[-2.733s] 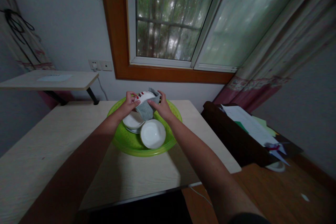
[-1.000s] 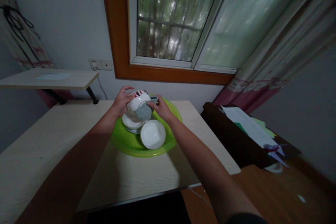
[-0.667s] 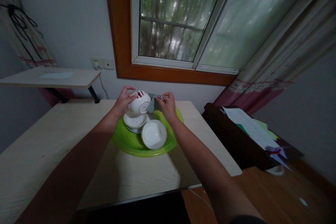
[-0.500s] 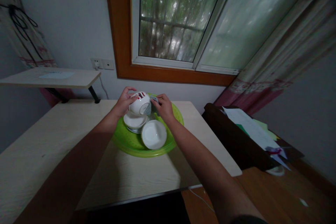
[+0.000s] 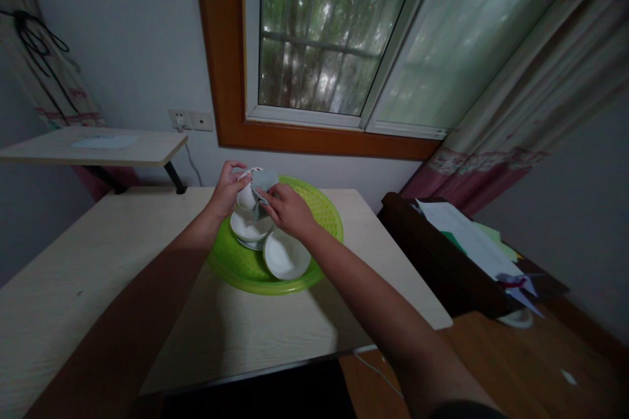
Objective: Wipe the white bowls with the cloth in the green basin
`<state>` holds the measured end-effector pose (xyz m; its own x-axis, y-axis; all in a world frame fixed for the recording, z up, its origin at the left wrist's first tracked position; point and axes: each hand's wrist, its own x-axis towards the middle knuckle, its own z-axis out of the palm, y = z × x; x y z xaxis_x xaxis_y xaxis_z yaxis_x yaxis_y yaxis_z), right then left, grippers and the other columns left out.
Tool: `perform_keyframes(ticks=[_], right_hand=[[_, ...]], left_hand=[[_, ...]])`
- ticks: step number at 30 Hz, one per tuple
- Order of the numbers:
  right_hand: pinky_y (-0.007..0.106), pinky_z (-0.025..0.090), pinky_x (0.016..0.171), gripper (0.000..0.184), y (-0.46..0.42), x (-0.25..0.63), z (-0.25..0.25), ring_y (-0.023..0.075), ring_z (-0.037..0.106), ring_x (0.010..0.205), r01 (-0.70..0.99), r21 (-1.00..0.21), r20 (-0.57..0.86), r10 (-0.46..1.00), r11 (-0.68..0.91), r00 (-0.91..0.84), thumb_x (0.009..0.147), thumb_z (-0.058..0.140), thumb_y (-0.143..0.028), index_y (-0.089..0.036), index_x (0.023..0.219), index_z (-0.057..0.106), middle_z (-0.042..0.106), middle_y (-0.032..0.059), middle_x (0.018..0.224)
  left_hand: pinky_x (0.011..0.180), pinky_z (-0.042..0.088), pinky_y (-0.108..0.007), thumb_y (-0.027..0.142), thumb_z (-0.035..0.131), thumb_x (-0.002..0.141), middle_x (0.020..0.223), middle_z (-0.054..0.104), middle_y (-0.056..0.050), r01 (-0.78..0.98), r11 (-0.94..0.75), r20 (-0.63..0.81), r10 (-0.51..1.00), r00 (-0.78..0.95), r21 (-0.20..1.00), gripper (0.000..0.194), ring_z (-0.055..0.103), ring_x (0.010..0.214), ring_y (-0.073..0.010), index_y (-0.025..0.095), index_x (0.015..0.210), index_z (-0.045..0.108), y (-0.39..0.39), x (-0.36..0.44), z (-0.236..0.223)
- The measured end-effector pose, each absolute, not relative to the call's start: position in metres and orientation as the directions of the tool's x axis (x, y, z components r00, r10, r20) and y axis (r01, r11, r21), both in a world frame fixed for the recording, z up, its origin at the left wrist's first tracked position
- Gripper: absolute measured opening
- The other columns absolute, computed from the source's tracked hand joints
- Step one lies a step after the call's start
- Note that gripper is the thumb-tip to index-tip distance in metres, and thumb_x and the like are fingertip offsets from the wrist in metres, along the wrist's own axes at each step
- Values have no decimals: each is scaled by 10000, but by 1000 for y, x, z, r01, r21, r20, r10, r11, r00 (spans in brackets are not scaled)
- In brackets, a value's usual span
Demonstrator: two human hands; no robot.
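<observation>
My left hand (image 5: 228, 190) grips a white bowl (image 5: 246, 198) by its left side, tilted above a green plastic basin (image 5: 246, 280). A grey-green cloth (image 5: 265, 181) lies over the right part of that bowl, pinched in my right hand (image 5: 289, 209). The cloth and fingers hide most of the bowl's outside. Below, inside the basin, a white dish (image 5: 249, 228) rests on other dishware. To its right sits another white bowl (image 5: 287, 256), facing up, its upper edge partly covered by my right hand.
The basin stands on a pale wooden table (image 5: 187, 314). A raised shelf (image 5: 147, 150) with a paper on it is at the left rear. Behind are a wall socket (image 5: 190, 120) and a window (image 5: 319, 46). Papers (image 5: 472, 236) lie on a dark piece of furniture at right.
My right hand has moved left with the cloth, from beside the bowl onto its outer surface. The red marking on the bowl is now covered. My left hand keeps its hold.
</observation>
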<state>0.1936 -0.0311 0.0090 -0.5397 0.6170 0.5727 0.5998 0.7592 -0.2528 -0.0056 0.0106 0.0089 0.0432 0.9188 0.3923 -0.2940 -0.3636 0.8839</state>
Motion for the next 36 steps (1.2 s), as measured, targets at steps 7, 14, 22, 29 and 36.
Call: perform_keyframes(ticks=[7,14,22,29,36], right_hand=[[405,458,928,474,-19,200,4,274,553,998,678,-344,567,719,650,-402,1027,392,-463,-240,1404,573,602,116,1083],[336,477,889,498,-31,194,7,230,573,1008,687,-107,516,631,719,-579,1053,349,-438,-259,1512,422,621,98,1159],[323,474,845,512,-49,185,21,226,599,988,692,125,438,586,711,-682,1067,292,-422,-260,1549,349,645,99,1144],[345,485,944,662,-45,191,20,248,614,1131,818,-148,429,781,556,-453,1031,336,-541,-194,1586,235,650,120,1287],[343,489,963,685,-41,194,16,235,640,1110,749,-197,417,746,632,-520,1042,341,-496,-170,1604,125,647,121,1324]], left_hand=[[594,459,-252,373,727,746,822,675,13,-227,-424,406,905,-123,877,437,632,663,-150,244,1027,418,16,-9,6],[527,374,-223,443,672,808,676,577,44,-9,-447,422,850,-315,894,308,534,572,-117,227,901,473,21,-8,7],[596,386,-231,369,614,826,676,503,33,95,-498,491,775,-397,862,210,472,635,-112,203,743,516,21,-10,10],[481,312,-255,506,596,813,551,426,42,-72,-427,361,832,-420,901,398,383,511,-102,206,610,431,17,-8,12],[470,308,-261,566,595,797,533,444,34,-52,-389,337,851,-402,920,444,391,496,-104,206,587,439,17,-9,9]])
